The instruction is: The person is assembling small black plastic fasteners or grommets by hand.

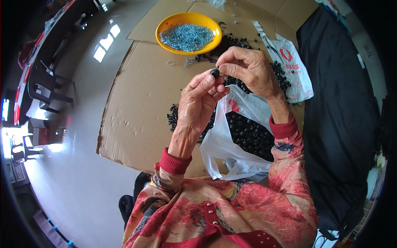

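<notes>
My left hand pinches a small round black knob between thumb and fingers. Close against it, my right hand has its thumb and forefinger pressed together at the knob's right side; what they hold is too small to make out. Below my hands, an opened white plastic bag is full of black knobs with holes in them. More loose black knobs lie behind my right wrist, and others sit left of the bag. A yellow bowl beyond my hands holds a heap of small silvery metal pieces, apparently screws.
Flattened cardboard lies under everything. A flat white bag with red print rests at the right, beside a large black cloth-covered object. A few metal pieces are scattered near the bowl. Dark chairs stand on the shiny floor at left.
</notes>
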Demonstrator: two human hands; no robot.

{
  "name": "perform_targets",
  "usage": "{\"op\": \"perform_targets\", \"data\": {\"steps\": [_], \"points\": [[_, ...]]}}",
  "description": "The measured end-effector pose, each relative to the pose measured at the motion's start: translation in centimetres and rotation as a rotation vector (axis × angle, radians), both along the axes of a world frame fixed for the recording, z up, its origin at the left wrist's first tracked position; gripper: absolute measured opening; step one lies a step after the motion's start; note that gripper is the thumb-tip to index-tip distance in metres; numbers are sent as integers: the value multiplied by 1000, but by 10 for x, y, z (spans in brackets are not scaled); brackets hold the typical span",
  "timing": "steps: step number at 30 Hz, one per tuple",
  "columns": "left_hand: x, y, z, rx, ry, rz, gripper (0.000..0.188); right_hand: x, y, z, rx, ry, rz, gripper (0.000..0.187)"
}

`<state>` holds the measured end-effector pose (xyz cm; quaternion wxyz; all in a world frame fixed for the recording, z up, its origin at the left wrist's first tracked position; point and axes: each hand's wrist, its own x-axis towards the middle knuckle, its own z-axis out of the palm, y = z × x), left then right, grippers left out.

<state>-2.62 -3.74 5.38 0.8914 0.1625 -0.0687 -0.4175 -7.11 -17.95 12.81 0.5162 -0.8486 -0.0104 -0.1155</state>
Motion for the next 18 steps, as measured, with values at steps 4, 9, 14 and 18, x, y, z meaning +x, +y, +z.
{"op": "perform_targets", "data": {"steps": [4, 9, 14, 18], "points": [[-1, 1, -1, 1, 26, 47, 20, 1, 7, 0, -232, -128, -64, 12], [1, 0, -2, 11, 19, 73, 22, 4, 17, -6, -432, -315, -116, 9], [0, 3, 1, -45, 46, 98, 22, -1, 24, -6, -522, -385, -83, 20], [-1, 7, 7, 4, 35, 96, 23, -3, 25, -6, -638, -409, -78, 27]]}}
